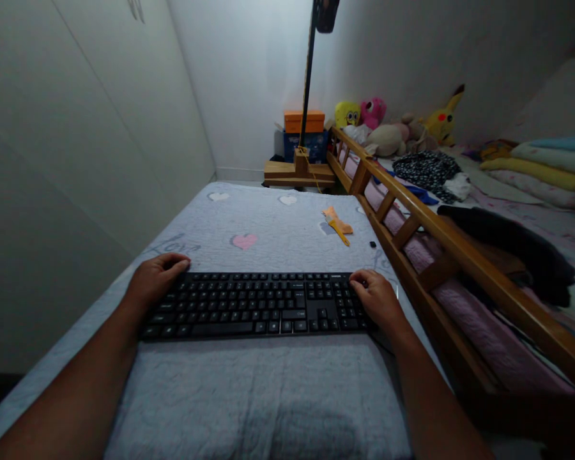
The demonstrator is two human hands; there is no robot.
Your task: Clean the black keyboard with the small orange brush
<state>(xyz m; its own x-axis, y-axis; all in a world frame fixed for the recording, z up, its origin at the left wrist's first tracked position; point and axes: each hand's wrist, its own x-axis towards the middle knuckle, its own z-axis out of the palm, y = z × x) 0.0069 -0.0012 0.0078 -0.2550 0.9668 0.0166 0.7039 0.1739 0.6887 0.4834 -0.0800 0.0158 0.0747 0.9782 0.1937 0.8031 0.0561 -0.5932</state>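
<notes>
A black keyboard (268, 306) lies across the light quilted cloth (211, 390). At its left end, my left hand (157, 276) is closed round the upper corner. On the opposite end, my right hand (374, 295) grips the edge beside the number keys, with thumb and fingers together. Beyond the keyboard, a yellow-handled brush (338, 231) rests on a crumpled orange cloth (344, 225). A small black piece (372, 244) lies to the right of the brush. Part of a dark cable shows below my right wrist.
A wooden bed rail (412, 214) runs along the right side, with bedding, dark clothes (512, 246) and plush toys (386, 137) behind it. At the back, a dark pole (308, 76) rises from a wooden base (280, 171) before an orange box (292, 121). White cabinet doors (76, 160) stand left.
</notes>
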